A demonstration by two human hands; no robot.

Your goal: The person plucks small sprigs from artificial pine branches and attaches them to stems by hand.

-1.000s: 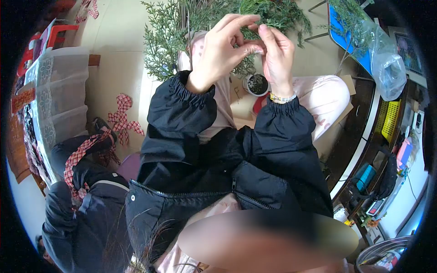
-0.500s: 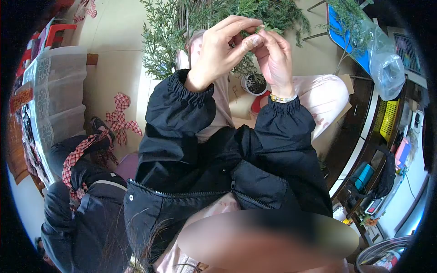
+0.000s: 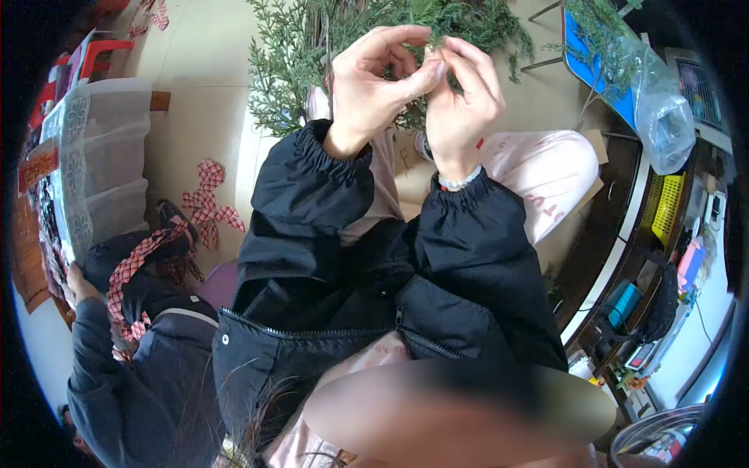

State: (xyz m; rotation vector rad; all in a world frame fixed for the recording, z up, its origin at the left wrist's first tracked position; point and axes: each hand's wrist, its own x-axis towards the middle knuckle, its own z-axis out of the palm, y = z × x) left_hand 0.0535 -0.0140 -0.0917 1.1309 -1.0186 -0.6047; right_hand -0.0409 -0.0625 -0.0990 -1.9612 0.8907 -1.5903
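Note:
My left hand [image 3: 374, 90] and my right hand [image 3: 466, 101] meet at the fingertips in front of a heap of evergreen branches [image 3: 289, 66]. A small green sprig [image 3: 434, 37] shows at the pinched fingers of both hands. Thumb and forefinger of the left hand are curved into a ring. The right hand is turned with its back toward me, wrist bent, wearing a beaded bracelet [image 3: 462, 181]. What lies right between the fingertips is mostly covered. Below the hands, a small pot [image 3: 422, 145] is largely hidden behind my right wrist.
A blue folding table [image 3: 581, 58] with a clear plastic bag [image 3: 663, 129] stands at the upper right. Shelves with a yellow basket [image 3: 665, 204] line the right side. On the left, another person [image 3: 148, 374] sits beside a lace-covered table [image 3: 113, 156]; red checked fabric [image 3: 209, 203] lies on the floor.
My right hand has rotated, so its back now faces me and the wrist has shifted left over the pot. The other person's hand now shows at the lace-covered table.

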